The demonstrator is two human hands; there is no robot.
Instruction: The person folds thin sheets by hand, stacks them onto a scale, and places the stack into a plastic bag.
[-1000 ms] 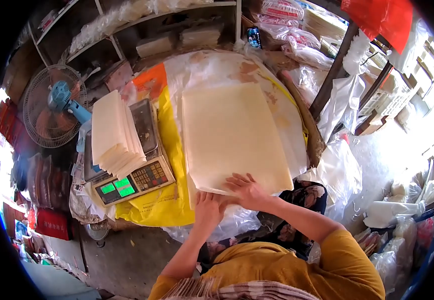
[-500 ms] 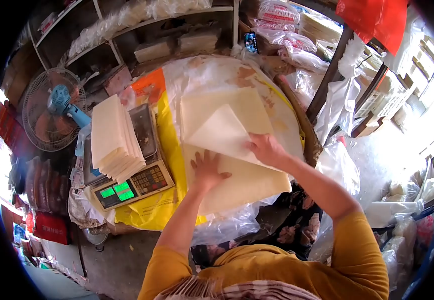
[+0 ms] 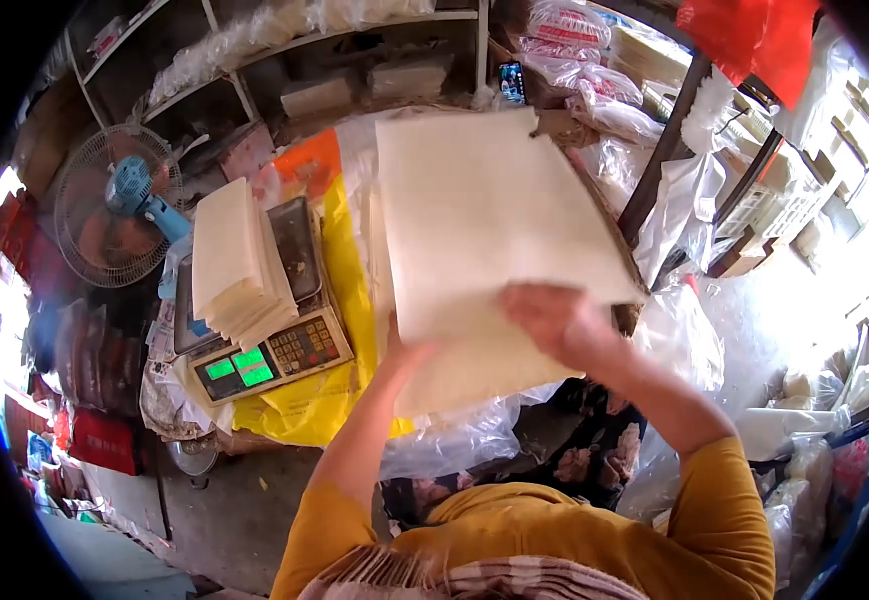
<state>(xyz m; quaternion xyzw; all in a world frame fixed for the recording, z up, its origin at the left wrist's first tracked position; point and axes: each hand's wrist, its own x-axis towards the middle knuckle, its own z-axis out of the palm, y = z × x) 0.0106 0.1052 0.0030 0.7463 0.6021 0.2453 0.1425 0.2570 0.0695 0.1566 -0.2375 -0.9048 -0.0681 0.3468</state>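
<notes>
And here's the large top sheet (image 3: 495,200), spread askew over the sheet stack (image 3: 485,375), its right corner reaching past the stack's side. The right hand (image 3: 555,315) is a blur at its near edge, fingers close together and fairly straight; whether they grip paper, I can't tell. Over at the near left corner, the left hand (image 3: 410,355) has its fingers mostly out of sight, so their opening and any hold can't be read.

The danger, I'd say, is that quick right hand: drag on thin paper could crease the sheet or pull it further crooked. Press unevenly and the layers below might slide too. That overhanging corner could catch and bend.

Now the containers! The scale (image 3: 310,345) carries folded sheets (image 3: 235,250) on its dark pan (image 3: 295,240), leaning and fanned, so a knock might spill them. Clear plastic bags (image 3: 290,35) line the upper shelf, their contents too indistinct to name. Far right, red-printed bags (image 3: 567,25) bulge, filling unclear. Nearer, crumpled clear plastic (image 3: 465,440) hangs below the stack, nothing identifiable inside.
</notes>
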